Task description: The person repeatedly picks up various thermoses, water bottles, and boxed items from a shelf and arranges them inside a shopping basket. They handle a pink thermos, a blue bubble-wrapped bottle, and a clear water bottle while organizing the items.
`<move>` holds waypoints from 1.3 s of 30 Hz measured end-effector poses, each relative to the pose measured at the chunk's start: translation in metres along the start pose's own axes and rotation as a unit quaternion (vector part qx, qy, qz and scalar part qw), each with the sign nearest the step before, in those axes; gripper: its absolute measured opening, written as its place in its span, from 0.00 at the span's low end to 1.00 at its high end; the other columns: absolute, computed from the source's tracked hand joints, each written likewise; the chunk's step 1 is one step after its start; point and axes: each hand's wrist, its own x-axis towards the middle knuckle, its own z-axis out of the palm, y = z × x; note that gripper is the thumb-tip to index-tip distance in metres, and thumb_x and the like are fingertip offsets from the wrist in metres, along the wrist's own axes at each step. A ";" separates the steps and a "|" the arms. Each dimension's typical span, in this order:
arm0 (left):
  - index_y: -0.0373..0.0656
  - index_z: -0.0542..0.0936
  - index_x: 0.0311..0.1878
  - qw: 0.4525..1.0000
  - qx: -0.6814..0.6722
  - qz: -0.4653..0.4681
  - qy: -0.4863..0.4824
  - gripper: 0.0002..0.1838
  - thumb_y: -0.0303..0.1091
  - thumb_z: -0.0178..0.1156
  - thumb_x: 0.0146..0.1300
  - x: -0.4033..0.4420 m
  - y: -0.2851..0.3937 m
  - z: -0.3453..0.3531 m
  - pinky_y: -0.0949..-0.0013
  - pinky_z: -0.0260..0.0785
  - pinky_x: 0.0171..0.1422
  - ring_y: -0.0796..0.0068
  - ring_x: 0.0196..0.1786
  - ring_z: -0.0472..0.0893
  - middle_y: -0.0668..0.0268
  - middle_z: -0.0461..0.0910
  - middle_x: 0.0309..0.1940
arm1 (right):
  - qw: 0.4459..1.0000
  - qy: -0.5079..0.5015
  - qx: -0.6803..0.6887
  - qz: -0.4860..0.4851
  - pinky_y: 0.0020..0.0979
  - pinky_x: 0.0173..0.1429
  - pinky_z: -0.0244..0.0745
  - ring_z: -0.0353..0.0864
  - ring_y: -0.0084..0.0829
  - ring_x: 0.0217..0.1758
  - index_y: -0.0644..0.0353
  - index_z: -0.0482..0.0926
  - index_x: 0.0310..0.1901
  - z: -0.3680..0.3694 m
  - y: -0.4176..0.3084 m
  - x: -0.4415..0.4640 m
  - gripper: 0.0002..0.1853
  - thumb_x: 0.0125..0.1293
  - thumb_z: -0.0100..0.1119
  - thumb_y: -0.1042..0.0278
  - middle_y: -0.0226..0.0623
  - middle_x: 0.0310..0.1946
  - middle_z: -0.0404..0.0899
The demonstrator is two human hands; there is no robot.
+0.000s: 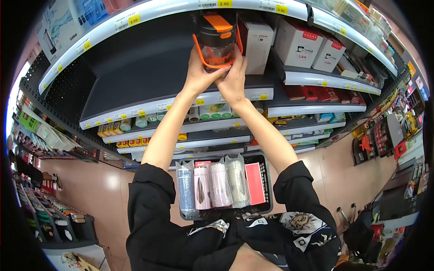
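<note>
Both hands hold a dark cup with an orange lid top and an orange strap, upright over the upper shelf. My left hand wraps its left side and base, and my right hand wraps the lower right side. Just right of the cup stands a tall white box. Below my arms, a black basket holds several wrapped bottles, among them a blue one, a pink one and a pale greenish one, plus a red box.
The dark shelf board extends left of my hands, with a price-tag rail along its front edge. White boxes stand to the right. Lower shelves carry cans and small packages. A display rack is at the lower left.
</note>
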 end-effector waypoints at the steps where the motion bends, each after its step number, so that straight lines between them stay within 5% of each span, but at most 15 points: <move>1: 0.38 0.57 0.66 1.000 0.002 0.000 0.000 0.50 0.40 0.76 0.43 0.005 -0.005 0.000 0.57 0.66 0.64 0.55 0.64 0.68 0.53 0.64 0.59 | 1.000 -0.004 -0.018 0.004 0.45 0.58 0.66 0.65 0.57 0.54 0.65 0.48 0.69 0.004 0.007 0.004 0.49 0.46 0.66 0.79 0.56 0.52 0.59; 4: 0.40 0.58 0.65 0.997 -0.050 -0.057 -0.022 0.45 0.37 0.75 0.48 0.020 -0.017 0.005 0.62 0.64 0.66 0.63 0.64 0.69 0.56 0.68 0.61 | 0.999 -0.011 -0.053 0.002 0.44 0.58 0.67 0.65 0.58 0.54 0.66 0.47 0.69 0.014 0.025 0.017 0.49 0.46 0.65 0.80 0.57 0.53 0.57; 9: 0.41 0.57 0.66 0.990 -0.083 -0.106 -0.050 0.46 0.40 0.75 0.47 0.032 -0.049 0.015 0.62 0.69 0.61 0.62 0.61 0.73 0.56 0.70 0.58 | 0.996 -0.031 -0.043 0.073 0.43 0.60 0.66 0.64 0.58 0.55 0.67 0.45 0.70 0.028 0.046 0.020 0.50 0.46 0.65 0.82 0.56 0.54 0.56; 11: 0.43 0.56 0.68 0.979 -0.121 -0.140 -0.084 0.45 0.33 0.72 0.50 0.033 -0.059 0.016 0.64 0.63 0.66 0.67 0.65 0.69 0.58 0.69 0.60 | 0.994 -0.045 -0.046 0.087 0.44 0.60 0.66 0.64 0.58 0.55 0.67 0.45 0.70 0.032 0.051 0.021 0.50 0.46 0.65 0.82 0.57 0.54 0.56; 21: 0.44 0.52 0.71 0.975 -0.134 -0.139 -0.105 0.46 0.29 0.69 0.53 0.033 -0.086 0.025 0.63 0.63 0.68 0.66 0.67 0.67 0.57 0.67 0.63 | 0.988 -0.062 -0.069 0.126 0.48 0.60 0.64 0.63 0.61 0.55 0.66 0.44 0.70 0.037 0.066 0.018 0.53 0.45 0.68 0.79 0.58 0.52 0.57; 39: 0.42 0.55 0.69 0.968 -0.155 -0.153 -0.129 0.50 0.37 0.76 0.46 0.034 -0.077 0.014 0.62 0.67 0.65 0.63 0.64 0.70 0.55 0.70 0.60 | 0.995 -0.070 -0.076 0.005 0.46 0.55 0.72 0.72 0.57 0.53 0.68 0.45 0.71 0.019 0.070 0.012 0.49 0.52 0.65 0.76 0.59 0.52 0.69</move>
